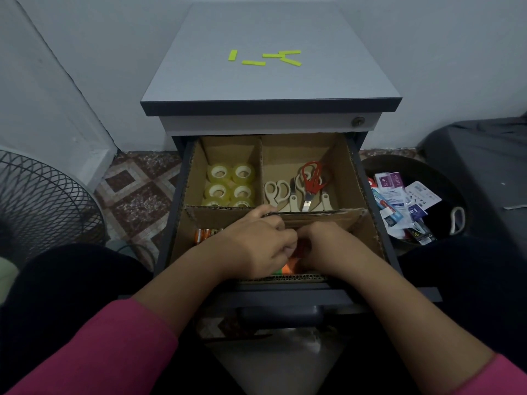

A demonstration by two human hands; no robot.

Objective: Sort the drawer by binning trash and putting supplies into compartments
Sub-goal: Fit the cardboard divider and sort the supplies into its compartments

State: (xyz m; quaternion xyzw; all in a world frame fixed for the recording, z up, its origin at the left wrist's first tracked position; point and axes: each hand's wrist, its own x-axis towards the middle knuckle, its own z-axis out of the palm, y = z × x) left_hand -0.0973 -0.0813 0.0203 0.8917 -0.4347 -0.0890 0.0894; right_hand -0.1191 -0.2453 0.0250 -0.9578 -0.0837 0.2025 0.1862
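The open drawer (368,195) holds cardboard compartments. Several clear tape rolls (229,185) fill the back left one. Several scissors (302,189), beige and red, lie in the back right one. Orange batteries (204,234) show in the front left compartment. Both my hands reach into the front compartments, fingers curled downward and meeting. My left hand (256,246) and my right hand (328,248) cover small orange and green items (288,267). What each hand grips is hidden.
A dark bin (459,201) with wrappers and packaging stands on the floor at the right of the cabinet. Yellow-green strips (265,58) lie on the cabinet top. A wire fan guard (42,201) is at the left. My knees flank the drawer.
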